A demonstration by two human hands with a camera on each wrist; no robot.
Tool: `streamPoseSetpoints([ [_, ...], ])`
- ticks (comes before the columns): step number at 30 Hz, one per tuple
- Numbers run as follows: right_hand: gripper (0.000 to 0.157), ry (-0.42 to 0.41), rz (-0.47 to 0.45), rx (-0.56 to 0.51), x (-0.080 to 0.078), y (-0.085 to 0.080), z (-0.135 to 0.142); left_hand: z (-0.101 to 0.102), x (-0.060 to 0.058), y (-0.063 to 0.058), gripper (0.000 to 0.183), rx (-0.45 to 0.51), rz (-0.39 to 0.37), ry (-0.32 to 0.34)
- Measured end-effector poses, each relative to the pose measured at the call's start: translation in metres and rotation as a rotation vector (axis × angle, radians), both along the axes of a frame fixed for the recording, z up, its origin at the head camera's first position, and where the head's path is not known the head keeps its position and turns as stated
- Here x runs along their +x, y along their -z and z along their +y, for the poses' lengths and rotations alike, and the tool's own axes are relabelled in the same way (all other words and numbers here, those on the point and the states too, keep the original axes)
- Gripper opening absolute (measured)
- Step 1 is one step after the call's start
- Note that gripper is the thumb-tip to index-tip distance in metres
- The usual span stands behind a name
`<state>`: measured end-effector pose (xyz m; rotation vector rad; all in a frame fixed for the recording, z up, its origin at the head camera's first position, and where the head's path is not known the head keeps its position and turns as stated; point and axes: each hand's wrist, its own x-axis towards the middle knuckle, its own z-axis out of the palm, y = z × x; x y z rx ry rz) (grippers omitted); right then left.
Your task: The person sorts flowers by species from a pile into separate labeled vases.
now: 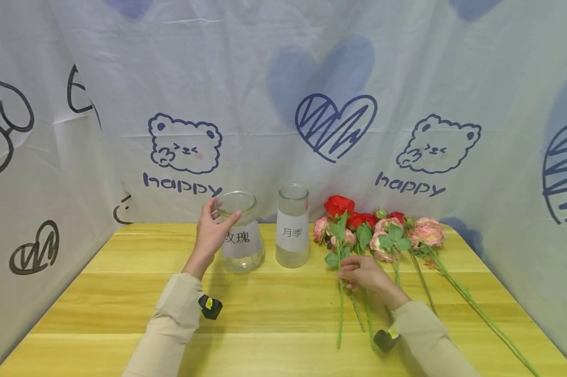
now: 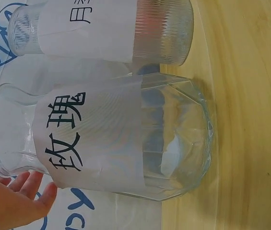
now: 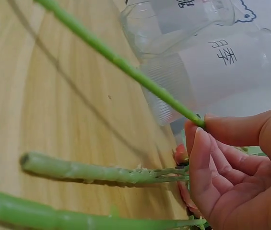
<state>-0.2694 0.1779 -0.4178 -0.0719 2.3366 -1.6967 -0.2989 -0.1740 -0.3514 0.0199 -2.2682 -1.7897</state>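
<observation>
My left hand (image 1: 210,233) holds the neck of a wide-bottomed glass vase (image 1: 243,259), thumb in front and fingers at its left side. A white paper label (image 2: 87,136) with two black characters wraps this vase. In my right hand (image 1: 365,275) the thumb and fingertips pinch a green flower stem (image 3: 125,67). That stem leads up to a red rose (image 1: 338,206), its lower end raised off the table in the right wrist view. More stems, including a thick cut one (image 3: 92,170), lie below the hand.
A straight ribbed glass vase (image 1: 292,256) with its own label stands just right of the held one. Pink flowers (image 1: 426,232) and more red blooms lie at the table's back right, long stems pointing forward. A printed cloth (image 1: 250,104) hangs behind the wooden table (image 1: 123,293).
</observation>
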Motion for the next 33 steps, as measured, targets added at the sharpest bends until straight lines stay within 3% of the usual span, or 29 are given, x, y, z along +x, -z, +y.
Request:
streamPoseSetpoints([
  [7, 0.039, 0.0, 0.037, -0.054, -0.001, -0.006, 0.004, 0.0, -0.001, 0.001, 0.083, 0.01, 0.002, -0.001],
  [18, 0.04, 0.086, 0.096, -0.085, -0.004, -0.025, 0.012, 0.001, -0.002, 0.002, 0.082, 0.025, 0.007, -0.008],
  [33, 0.037, 0.178, 0.132, -0.295, -0.017, -0.03, 0.007, 0.002, -0.001, 0.003, 0.082, 0.051, 0.023, -0.005],
])
